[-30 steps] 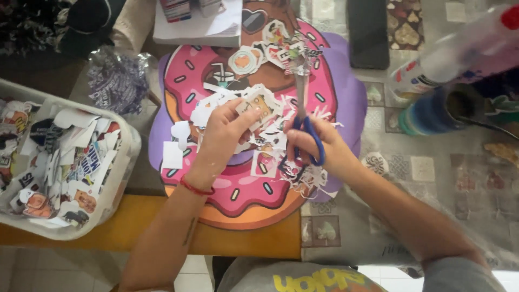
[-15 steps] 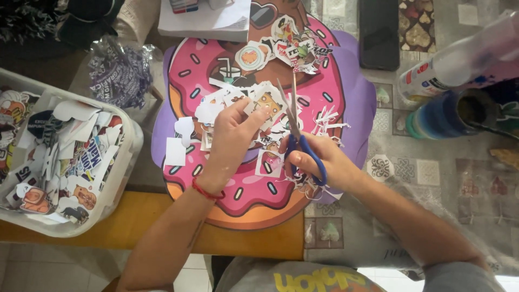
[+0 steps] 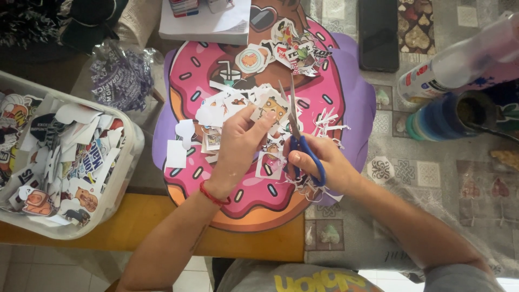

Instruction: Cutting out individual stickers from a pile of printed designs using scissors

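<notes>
My left hand pinches a small printed paper cut-out and holds it up to the blades. Blue-handled scissors are gripped in my right hand, blades apart and pointing away from me, right beside the cut-out. Both hands hover over a large pink doughnut-shaped board strewn with several paper cut-outs and thin white trimmings. A red band circles my left wrist.
A clear plastic tub full of cut-outs sits at the left. A white pad, a black phone, a glue bottle, a blue roll and a crumpled wrapper ring the board. Wooden table edge lies near me.
The scissors' blades have swung upright and opened next to the cut-out; my left hand has turned the cut-out slightly. Both hands stay over the middle of the board.
</notes>
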